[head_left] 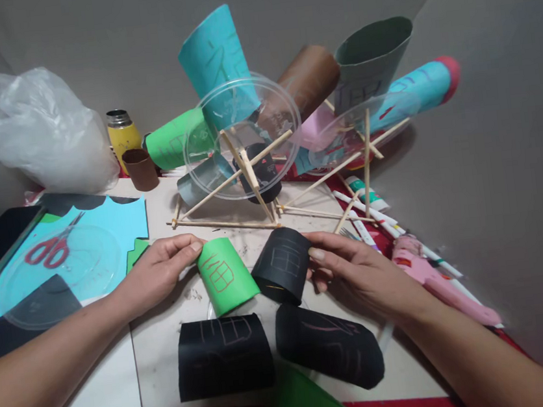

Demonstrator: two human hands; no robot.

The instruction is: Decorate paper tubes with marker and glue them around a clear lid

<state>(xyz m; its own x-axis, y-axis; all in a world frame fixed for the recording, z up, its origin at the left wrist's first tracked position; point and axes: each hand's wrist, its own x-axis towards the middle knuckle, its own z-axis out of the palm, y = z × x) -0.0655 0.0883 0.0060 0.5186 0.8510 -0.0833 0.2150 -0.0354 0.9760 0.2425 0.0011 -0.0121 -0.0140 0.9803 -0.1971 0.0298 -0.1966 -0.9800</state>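
Nearest us, two black paper sleeves (224, 356) lie flat. Just beyond, our left hand (159, 273) pinches the green tube (225, 275) at its upper rim. Our right hand (360, 273) grips the black tube (282, 265). The tubes lean together between our hands, nearly touching, before the stick frame (225, 224).

Green tube (225, 275): red grid sketch. Black tube (283, 264): faint grey grid lines. Flat sleeve (224, 357): black, dim reddish grid. Long roll (327, 346): black, pinkish strokes. Scissors (51, 249): red handles. Paper (107, 222) under them: light blue. Flask (123, 137): yellow, silver cap. Cup (141, 169): brown. Cone (216, 59): turquoise, green scribble. Far roll (427, 83): blue, red end. Tool (431, 277): pink. Bench (153, 347): white, red edge.
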